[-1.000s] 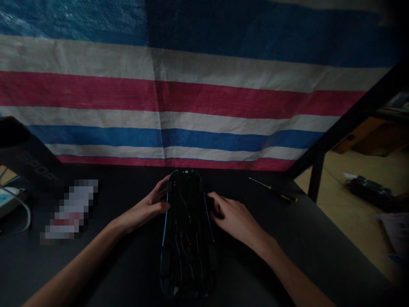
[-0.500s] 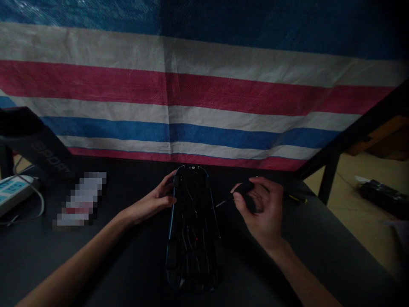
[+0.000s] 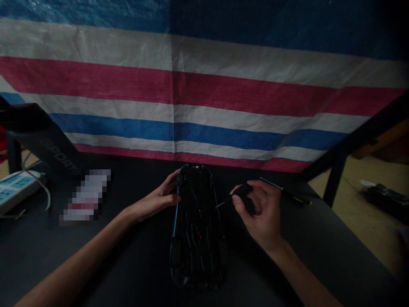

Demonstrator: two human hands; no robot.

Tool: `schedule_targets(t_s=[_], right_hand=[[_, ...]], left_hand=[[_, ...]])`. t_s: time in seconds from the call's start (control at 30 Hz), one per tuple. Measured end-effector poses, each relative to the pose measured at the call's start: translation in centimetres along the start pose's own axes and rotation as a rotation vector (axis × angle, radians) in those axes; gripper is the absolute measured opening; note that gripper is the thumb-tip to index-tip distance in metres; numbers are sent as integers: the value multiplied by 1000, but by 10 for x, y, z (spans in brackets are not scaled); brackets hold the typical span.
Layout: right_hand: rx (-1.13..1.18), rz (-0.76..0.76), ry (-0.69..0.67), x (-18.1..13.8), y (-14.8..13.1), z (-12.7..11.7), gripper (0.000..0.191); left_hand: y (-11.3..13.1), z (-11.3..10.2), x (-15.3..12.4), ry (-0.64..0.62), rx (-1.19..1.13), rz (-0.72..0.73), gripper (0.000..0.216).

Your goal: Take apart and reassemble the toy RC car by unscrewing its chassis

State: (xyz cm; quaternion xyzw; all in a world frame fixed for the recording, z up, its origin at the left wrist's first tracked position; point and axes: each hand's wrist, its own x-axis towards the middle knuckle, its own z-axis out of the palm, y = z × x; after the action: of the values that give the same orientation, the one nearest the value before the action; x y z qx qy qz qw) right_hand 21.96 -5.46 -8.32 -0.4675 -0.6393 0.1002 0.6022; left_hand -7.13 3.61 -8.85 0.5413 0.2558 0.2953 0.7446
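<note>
An upside-down toy car (image 3: 198, 221), with its black underside up and a blue body edge, lies lengthwise on the dark table. My left hand (image 3: 159, 200) grips its left side near the far end, thumb on the edge and fingers partly hidden beyond it. To the right of the car, my right hand (image 3: 260, 209) is closed around the black handle of a screwdriver (image 3: 241, 191). The thin metal shaft points left, its tip by the car's right edge; I cannot tell whether they touch.
Another thin tool (image 3: 295, 198), black and yellow, lies beyond my right hand. At left are a white power strip (image 3: 21, 187) with a cable, a blurred-out flat item (image 3: 91, 194) and a dark object marked SPORT (image 3: 57, 153). A striped sheet (image 3: 204, 91) hangs behind the table.
The view has shifted slightly, so most things sit a little further right. The screwdriver tip is slightly closer to the car. My left hand keeps its place on the car.
</note>
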Motion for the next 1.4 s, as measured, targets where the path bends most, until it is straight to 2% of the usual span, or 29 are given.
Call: schedule_targets(t_s=[0.3,0.43,0.63,0.8,0.97,1.1,1.17,1.27,1.33,1.4], right_hand=[[-48,-74,-79,8,-6,-3,43],[-220,-120,-217,24,-14,-9,31],[-356,-80,-478,53,-32,-17,4],[-338,-73,-606,65,-48,-16,7],[-311,-111,-676,70,-56,-17,23],[-389,-124,-769,79,-61,-23,11],[-461,-136,-771,82,-63,-23,10],[-556,-191,-710,85,-68,-18,20],[-529,-222,-705,86,-72,-15,21],[-455,-237,-754,86,-74,-13,22]], left_hand=[[0,0,-1,14,0,-17,97],[-2,-3,0,-13,-20,-2,99],[-3,-4,1,6,2,-22,97],[0,-1,1,1,-10,-17,96],[-1,-1,0,-4,-9,-3,93],[-2,-3,0,-22,-18,2,92],[-1,-3,0,-28,-23,-4,93],[0,-2,0,-32,-35,-13,93],[0,-2,0,-28,-46,-20,95],[1,-1,0,-15,-47,-24,96]])
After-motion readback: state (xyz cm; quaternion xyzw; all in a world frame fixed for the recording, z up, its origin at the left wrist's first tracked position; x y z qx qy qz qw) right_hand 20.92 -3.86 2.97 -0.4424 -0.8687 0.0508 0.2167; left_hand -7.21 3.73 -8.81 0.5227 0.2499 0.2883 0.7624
